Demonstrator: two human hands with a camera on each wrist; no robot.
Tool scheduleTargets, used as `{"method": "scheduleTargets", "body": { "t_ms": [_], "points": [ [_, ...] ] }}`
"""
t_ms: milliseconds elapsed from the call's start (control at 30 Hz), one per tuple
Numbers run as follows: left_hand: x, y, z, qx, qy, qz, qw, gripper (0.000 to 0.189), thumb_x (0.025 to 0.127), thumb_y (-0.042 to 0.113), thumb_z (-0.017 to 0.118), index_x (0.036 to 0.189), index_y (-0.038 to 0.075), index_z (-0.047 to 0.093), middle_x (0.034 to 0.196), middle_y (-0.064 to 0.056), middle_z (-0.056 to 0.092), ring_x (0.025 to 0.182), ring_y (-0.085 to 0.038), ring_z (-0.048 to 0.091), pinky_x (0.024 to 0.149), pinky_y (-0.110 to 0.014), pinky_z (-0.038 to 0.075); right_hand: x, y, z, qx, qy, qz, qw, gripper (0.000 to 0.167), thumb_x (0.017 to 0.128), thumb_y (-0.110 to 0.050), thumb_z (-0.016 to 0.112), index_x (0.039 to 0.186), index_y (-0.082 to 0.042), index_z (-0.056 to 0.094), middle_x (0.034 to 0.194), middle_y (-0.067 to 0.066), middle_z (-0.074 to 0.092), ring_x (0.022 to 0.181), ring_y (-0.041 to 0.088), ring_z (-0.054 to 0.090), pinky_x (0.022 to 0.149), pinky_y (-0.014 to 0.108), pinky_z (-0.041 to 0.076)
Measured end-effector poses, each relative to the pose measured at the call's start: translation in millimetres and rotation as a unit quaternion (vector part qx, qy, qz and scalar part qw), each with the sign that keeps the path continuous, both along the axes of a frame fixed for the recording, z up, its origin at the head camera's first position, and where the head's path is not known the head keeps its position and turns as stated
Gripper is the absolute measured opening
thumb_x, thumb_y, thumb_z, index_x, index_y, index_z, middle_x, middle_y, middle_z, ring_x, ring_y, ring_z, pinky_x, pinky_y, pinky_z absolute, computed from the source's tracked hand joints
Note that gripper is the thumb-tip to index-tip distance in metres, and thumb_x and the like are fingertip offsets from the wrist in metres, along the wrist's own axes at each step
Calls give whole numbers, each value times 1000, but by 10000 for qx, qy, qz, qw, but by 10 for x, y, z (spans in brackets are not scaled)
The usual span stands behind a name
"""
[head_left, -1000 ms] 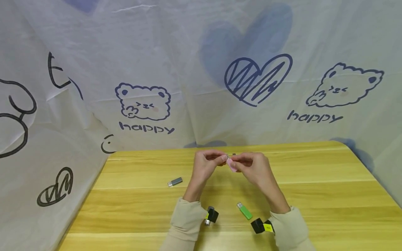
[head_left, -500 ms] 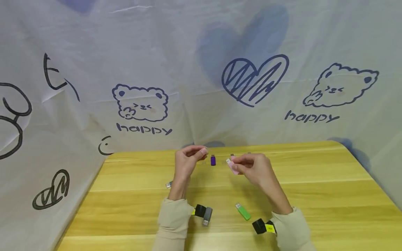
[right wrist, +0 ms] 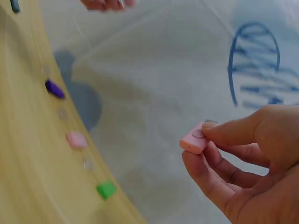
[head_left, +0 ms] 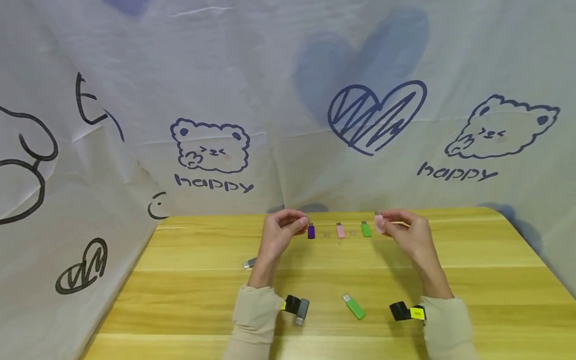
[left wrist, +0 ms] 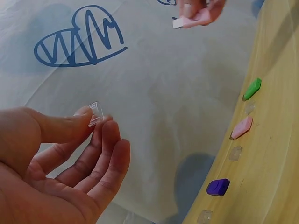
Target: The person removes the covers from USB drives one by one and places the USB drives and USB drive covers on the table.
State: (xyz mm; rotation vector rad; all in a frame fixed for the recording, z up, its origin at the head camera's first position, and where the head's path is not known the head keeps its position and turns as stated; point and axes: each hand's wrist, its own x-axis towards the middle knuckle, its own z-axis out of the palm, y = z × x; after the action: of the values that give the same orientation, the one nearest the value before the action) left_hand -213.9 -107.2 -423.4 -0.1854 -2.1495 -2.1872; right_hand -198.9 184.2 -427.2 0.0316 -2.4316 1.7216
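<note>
My left hand [head_left: 280, 237] pinches a small clear plastic cap [left wrist: 96, 114] between thumb and fingertips, above the table's back edge. To the right, my right hand [head_left: 409, 235] holds a pink USB flash drive [head_left: 379, 223] between thumb and fingers; its connector end points up and away in the head view. Between the hands, along the back of the table, lie a purple USB drive [head_left: 311, 231], another pink USB drive [head_left: 340, 231] and a green USB drive [head_left: 366, 229]. Clear caps [left wrist: 235, 153] lie beside them on the wood.
On the wooden table [head_left: 216, 295], nearer the front, lie a green USB drive [head_left: 353, 306] and a grey one [head_left: 302, 312] close to the left wrist camera. Another grey drive [head_left: 249, 263] is partly behind the left forearm. A white printed cloth [head_left: 279, 100] hangs behind the table.
The hands have drawn apart: the left moved left with the clear cap, off the pink drive's connector. The right hand then carried the pink drive rightward, uncovering the row at the back.
</note>
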Motion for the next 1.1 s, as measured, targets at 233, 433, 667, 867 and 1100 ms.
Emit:
{"method": "scheduleTargets", "body": {
  "t_ms": [233, 433, 667, 867, 1100],
  "points": [
    [4, 8, -15, -203, -105, -127, 9997, 12, 96, 3, 71, 103, -6, 72, 97, -15, 75, 89, -28, 73, 83, -34, 61, -181, 281, -248, 254, -248, -577, 9977, 36, 99, -17, 72, 124, 9, 68, 117, 29, 69, 77, 8, 71, 71, 23, 60],
    [-22, 44, -41, -252, -31, -255, 9994, 13, 96, 2, 72, 102, -9, 72, 95, -18, 74, 84, -23, 72, 82, -36, 62, -386, 378, -452, 848, -545, -1058, 9893, 30, 95, -17, 76, 113, 7, 74, 103, 22, 74, 78, 19, 69, 68, 25, 58],
    [-35, 114, -80, -368, -61, -370, 9986, 11, 95, 1, 72, 100, -9, 72, 92, -16, 75, 82, -25, 73, 81, -38, 62, -531, 391, -605, 1548, -610, -1333, 9770, 29, 91, -24, 80, 100, 3, 77, 88, 14, 75, 82, 28, 65, 72, 34, 45],
    [-38, 172, -113, -464, -27, -506, 9976, 10, 95, -1, 72, 100, -9, 72, 91, -16, 75, 81, -22, 73, 80, -37, 62, -545, 378, -644, 1658, -437, -1526, 9733, 25, 91, -23, 79, 95, 2, 77, 82, 13, 75, 80, 33, 66, 73, 41, 46],
    [-13, 215, -122, -680, -133, -507, 9963, 10, 95, 2, 72, 101, -7, 73, 91, -15, 75, 81, -20, 72, 81, -38, 62, -556, 360, -677, 1973, -408, -1524, 9675, 22, 92, -21, 78, 88, 0, 74, 78, 11, 72, 74, 32, 63, 66, 40, 45]
  ]
}}
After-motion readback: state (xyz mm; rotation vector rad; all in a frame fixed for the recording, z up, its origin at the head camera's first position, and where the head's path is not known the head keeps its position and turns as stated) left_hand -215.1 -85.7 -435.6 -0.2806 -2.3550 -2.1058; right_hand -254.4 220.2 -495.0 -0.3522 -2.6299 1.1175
